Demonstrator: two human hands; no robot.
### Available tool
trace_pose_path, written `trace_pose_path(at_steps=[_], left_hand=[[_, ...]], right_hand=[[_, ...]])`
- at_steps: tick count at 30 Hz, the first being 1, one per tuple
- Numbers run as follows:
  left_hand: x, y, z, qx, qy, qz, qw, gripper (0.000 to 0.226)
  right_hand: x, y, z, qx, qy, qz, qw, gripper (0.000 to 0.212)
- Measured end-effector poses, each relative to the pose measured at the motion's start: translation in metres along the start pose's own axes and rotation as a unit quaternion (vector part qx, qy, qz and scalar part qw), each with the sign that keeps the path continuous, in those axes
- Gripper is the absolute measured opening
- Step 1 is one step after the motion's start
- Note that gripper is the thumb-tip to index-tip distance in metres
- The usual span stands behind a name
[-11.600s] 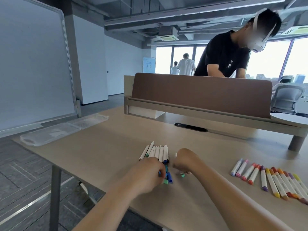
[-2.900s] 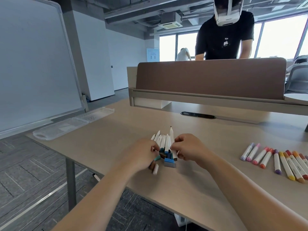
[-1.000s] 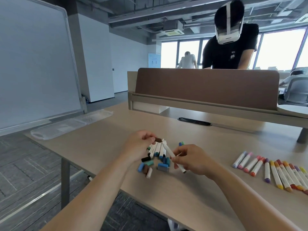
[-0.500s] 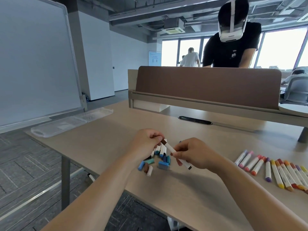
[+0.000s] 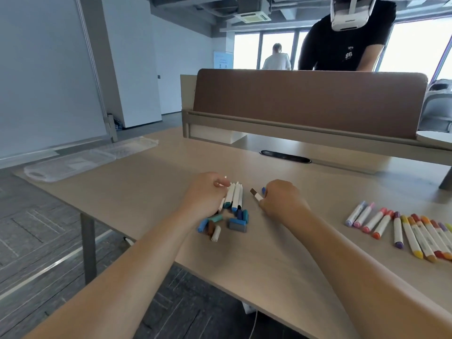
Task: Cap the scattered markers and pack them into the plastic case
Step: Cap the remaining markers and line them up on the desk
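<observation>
A bunch of white uncapped markers [image 5: 234, 196] lies mid-table, with loose blue, teal, brown and grey caps [image 5: 228, 220] just in front of it. My left hand [image 5: 205, 194] is at the left side of the bunch, fingers curled around a marker there. My right hand [image 5: 281, 199] grips a white marker with a brown cap [image 5: 256, 194] sticking out to the left. A row of capped markers [image 5: 401, 228] in pink, red, purple, yellow and orange lies at the right. The clear plastic case [image 5: 80, 160] lies open at the table's far left corner.
A brown divider panel [image 5: 305, 99] crosses the back of the desk, with a black cable slot [image 5: 285, 156] before it. A person in black with a white headset stands behind it. A whiteboard [image 5: 46, 74] stands on the left beyond the table edge.
My hands have drawn apart after the brown cap went onto the marker. The right hand has carried the capped marker rightward and lower, and the left hand has gone back to the bunch.
</observation>
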State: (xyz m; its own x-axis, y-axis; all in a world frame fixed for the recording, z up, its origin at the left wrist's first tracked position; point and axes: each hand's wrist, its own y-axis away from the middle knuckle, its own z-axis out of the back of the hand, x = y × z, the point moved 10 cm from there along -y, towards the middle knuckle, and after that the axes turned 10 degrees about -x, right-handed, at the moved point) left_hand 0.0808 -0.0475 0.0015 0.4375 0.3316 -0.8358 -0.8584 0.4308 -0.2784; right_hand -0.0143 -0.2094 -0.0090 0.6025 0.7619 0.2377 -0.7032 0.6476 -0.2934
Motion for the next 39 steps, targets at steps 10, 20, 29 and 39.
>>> trace_pose_path(at_steps=[10, 20, 29, 39], left_hand=[[0.012, -0.005, 0.0, -0.005, 0.01, -0.002, 1.0, 0.021], [0.021, -0.006, 0.003, -0.002, -0.029, -0.014, 0.999, 0.021], [0.028, -0.005, 0.003, -0.002, -0.03, -0.002, 1.0, 0.022], [0.027, -0.002, 0.004, 0.007, -0.042, -0.005, 0.999, 0.021]], right_hand=[[0.036, 0.002, 0.007, -0.054, 0.024, 0.034, 0.998, 0.013], [0.053, -0.017, -0.029, 0.064, -0.085, -0.04, 0.994, 0.019], [0.056, -0.017, -0.036, 0.09, -0.056, -0.055, 0.993, 0.02], [0.061, -0.01, -0.034, 0.1, -0.027, -0.058, 0.993, 0.017]])
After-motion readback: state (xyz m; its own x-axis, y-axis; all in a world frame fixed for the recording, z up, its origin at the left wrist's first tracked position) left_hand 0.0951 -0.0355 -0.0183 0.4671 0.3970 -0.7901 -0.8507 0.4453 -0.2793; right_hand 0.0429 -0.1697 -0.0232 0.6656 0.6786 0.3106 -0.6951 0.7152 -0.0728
